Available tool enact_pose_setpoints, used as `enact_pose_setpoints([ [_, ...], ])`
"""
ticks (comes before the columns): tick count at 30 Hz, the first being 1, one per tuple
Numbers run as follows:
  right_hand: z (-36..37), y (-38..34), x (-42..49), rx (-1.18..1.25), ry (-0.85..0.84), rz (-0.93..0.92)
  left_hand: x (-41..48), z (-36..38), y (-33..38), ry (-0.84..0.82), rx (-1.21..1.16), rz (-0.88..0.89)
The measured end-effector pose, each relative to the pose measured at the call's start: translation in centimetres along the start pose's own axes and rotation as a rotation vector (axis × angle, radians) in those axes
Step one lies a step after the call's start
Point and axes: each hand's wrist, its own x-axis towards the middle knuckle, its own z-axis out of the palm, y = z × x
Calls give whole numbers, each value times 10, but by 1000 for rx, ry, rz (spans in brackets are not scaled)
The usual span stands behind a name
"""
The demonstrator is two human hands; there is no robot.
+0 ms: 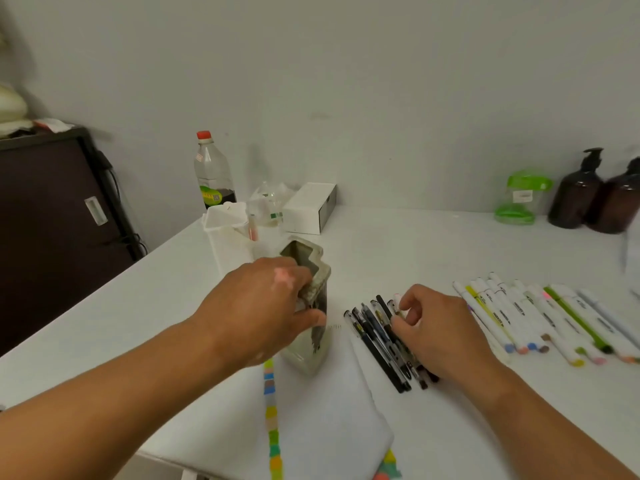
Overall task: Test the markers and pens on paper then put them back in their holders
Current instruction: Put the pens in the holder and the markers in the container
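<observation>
Left hand (263, 306) fingers grip grey-green angular ceramic pen holder (306, 358) on white paper sheet (329, 427). Right hand (440, 334) fingers curl round black gel pens (375, 344) lying on white counter (450, 244), beside white markers (540, 317).

No readable text anywhere. Right side, markers (519, 315): dark print along white barrels, too blurred. Far left, bottle (213, 171): green label, small orange sticker, lettering illegible. Far right, green container (519, 199): white sticker, print too small. Near centre, pens (375, 336) and holder (310, 356): dark marks only, nothing legible.
</observation>
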Motion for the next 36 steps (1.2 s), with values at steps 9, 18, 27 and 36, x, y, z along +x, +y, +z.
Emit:
enact_pose_setpoints([
  [9,-14,5,7,-46,-99,-3,-21,17,-9,125,18,-22],
  [18,9,-20,6,-418,-204,-73,-49,61,-25,411,-519,-252],
  [27,15,-31,14,-365,-286,-57,-25,99,-30,123,-1053,-340],
  [36,21,-51,23,-428,-371,-25,-11,111,-38,130,-1156,-279],
])
